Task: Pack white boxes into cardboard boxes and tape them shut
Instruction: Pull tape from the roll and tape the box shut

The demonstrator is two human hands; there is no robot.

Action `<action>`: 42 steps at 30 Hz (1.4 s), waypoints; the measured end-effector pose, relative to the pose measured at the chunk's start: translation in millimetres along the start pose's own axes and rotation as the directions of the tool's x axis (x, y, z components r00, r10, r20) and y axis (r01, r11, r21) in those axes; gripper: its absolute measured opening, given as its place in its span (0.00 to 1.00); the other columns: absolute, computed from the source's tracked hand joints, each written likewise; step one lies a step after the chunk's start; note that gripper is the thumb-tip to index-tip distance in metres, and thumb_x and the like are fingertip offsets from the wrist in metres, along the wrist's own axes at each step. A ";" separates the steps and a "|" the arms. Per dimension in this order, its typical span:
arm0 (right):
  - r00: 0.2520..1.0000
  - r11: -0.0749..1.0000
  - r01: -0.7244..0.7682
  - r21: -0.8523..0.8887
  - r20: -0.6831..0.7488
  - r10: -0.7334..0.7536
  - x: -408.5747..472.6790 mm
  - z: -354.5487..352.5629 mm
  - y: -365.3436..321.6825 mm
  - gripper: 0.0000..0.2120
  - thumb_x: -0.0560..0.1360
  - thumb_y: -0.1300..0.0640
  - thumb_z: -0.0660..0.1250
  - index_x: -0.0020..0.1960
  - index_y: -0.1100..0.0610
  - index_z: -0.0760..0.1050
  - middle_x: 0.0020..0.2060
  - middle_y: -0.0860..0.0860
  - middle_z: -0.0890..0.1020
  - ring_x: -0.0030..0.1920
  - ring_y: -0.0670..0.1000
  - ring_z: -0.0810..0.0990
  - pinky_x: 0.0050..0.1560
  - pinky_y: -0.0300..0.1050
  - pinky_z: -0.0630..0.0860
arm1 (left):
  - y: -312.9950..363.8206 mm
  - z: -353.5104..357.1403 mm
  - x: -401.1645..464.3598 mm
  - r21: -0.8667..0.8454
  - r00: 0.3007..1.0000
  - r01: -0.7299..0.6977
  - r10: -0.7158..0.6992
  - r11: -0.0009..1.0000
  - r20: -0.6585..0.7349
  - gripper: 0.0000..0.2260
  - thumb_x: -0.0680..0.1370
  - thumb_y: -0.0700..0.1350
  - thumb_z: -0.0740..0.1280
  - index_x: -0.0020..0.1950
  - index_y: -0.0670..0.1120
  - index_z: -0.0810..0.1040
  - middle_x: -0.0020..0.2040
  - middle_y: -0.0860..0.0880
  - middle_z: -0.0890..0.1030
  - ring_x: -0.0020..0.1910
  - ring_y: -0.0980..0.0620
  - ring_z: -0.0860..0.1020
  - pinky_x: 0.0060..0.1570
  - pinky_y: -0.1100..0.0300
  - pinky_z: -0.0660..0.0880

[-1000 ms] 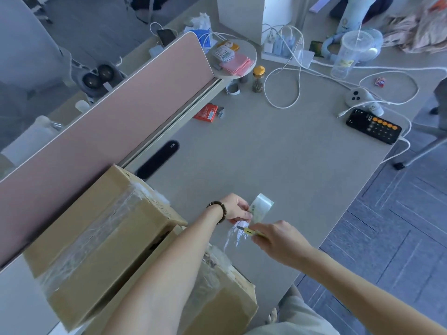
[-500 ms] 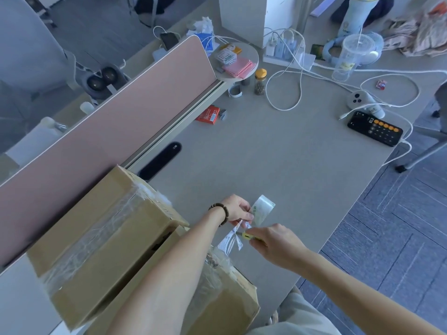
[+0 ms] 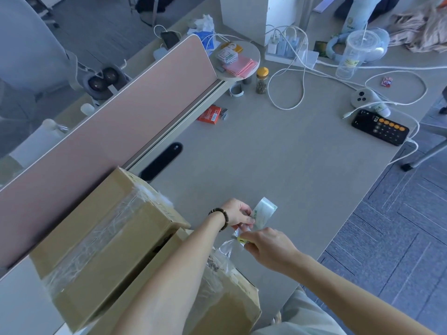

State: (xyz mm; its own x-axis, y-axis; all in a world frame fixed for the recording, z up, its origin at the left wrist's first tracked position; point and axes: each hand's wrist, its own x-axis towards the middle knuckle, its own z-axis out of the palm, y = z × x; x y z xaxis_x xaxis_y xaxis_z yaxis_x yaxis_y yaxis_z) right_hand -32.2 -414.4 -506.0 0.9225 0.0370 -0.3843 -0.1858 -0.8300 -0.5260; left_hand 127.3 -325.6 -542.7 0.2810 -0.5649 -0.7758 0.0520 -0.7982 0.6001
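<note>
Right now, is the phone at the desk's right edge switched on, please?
On: the phone screen is lit, showing orange round buttons.

Two brown cardboard boxes at desk's near left corner. Upper cardboard box (image 3: 101, 243) lay tilted, flaps shut, wide band of wrinkled clear tape along its top. Lower cardboard box (image 3: 229, 301) sat partly beneath it, crumpled clear tape over its corner. Roll of clear tape (image 3: 263, 210) stood on edge just beyond them, a loose strip (image 3: 227, 247) trailing toward the lower box.
</note>
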 end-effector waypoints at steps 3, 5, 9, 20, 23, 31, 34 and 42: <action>1.000 1.000 -0.009 0.000 0.012 0.009 -3.9 2.1 4.1 0.08 0.82 0.50 0.56 0.58 0.47 0.72 0.45 0.52 0.81 0.46 0.59 0.78 0.43 0.47 0.74 | -3.7 0.0 2.0 -0.029 1.000 -0.009 0.009 1.000 0.005 0.01 0.78 0.39 0.71 0.47 0.43 0.81 0.38 0.49 0.84 0.30 0.55 0.82 0.35 0.62 0.78; 0.999 1.000 -0.024 0.004 0.025 0.023 -7.5 3.9 7.6 0.11 0.82 0.50 0.56 0.60 0.46 0.73 0.46 0.52 0.82 0.48 0.59 0.79 0.44 0.47 0.74 | -5.0 0.9 2.4 -0.035 1.000 -0.006 0.006 0.999 0.003 0.02 0.77 0.39 0.71 0.46 0.44 0.80 0.37 0.50 0.84 0.30 0.54 0.82 0.34 0.62 0.77; 0.997 0.999 -0.044 0.016 0.058 0.043 -13.9 8.2 14.8 0.13 0.81 0.50 0.57 0.62 0.43 0.74 0.50 0.53 0.83 0.52 0.58 0.80 0.43 0.45 0.70 | -4.6 1.7 1.4 -0.040 1.000 0.008 -0.008 0.999 -0.002 0.04 0.78 0.38 0.71 0.45 0.45 0.80 0.39 0.48 0.84 0.29 0.55 0.81 0.29 0.66 0.75; 0.990 0.995 -0.092 0.049 0.108 0.086 -11.9 12.1 19.3 0.12 0.81 0.50 0.57 0.61 0.45 0.75 0.50 0.53 0.83 0.52 0.58 0.80 0.47 0.47 0.77 | -8.6 4.4 3.1 -0.106 0.998 -0.021 0.015 0.994 -0.057 0.02 0.78 0.38 0.71 0.49 0.43 0.79 0.38 0.49 0.83 0.28 0.56 0.80 0.29 0.65 0.75; 0.986 0.991 -0.124 0.059 0.116 0.116 -10.6 10.8 23.8 0.12 0.80 0.49 0.58 0.61 0.45 0.75 0.50 0.54 0.82 0.51 0.59 0.81 0.46 0.47 0.76 | -5.5 5.2 6.0 -0.131 0.997 -0.044 0.035 0.990 -0.071 0.02 0.78 0.39 0.70 0.49 0.43 0.80 0.39 0.49 0.83 0.29 0.56 0.79 0.30 0.63 0.78; 0.943 0.925 -0.298 0.238 0.221 0.247 -5.9 -33.0 58.3 0.01 0.75 0.50 0.67 0.47 0.44 0.76 0.41 0.44 0.82 0.45 0.49 0.79 0.41 0.41 0.72 | 2.1 1.8 13.0 -0.091 0.996 -0.047 0.040 0.995 -0.078 0.03 0.77 0.38 0.72 0.45 0.45 0.80 0.40 0.47 0.84 0.28 0.56 0.79 0.30 0.61 0.79; 0.955 0.788 -0.296 0.539 0.183 0.233 -5.3 -68.5 78.1 0.04 0.74 0.54 0.73 0.43 0.45 0.81 0.36 0.43 0.82 0.38 0.44 0.77 0.41 0.42 0.71 | 0.1 -0.3 13.6 -0.098 0.997 -0.032 0.024 0.995 -0.077 0.03 0.77 0.38 0.72 0.45 0.45 0.80 0.39 0.47 0.83 0.27 0.55 0.78 0.29 0.60 0.79; 0.770 0.604 -0.408 0.685 -0.097 0.630 29.0 -84.0 121.2 0.02 0.72 0.53 0.74 0.44 0.47 0.84 0.37 0.48 0.80 0.37 0.49 0.75 0.35 0.42 0.69 | -4.6 1.9 9.5 -0.107 0.997 0.022 -0.031 0.994 -0.077 0.04 0.77 0.39 0.72 0.50 0.42 0.79 0.40 0.45 0.82 0.29 0.55 0.77 0.28 0.60 0.78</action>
State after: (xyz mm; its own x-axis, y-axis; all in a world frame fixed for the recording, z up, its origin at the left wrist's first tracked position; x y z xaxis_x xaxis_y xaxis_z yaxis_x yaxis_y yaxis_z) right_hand 0.5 -560.6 -517.2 0.6260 -0.5486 -0.5542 -0.7205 -0.1352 -0.6801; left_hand 127.8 -327.7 -553.2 0.3521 -0.5224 -0.7767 0.1604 -0.7839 0.5999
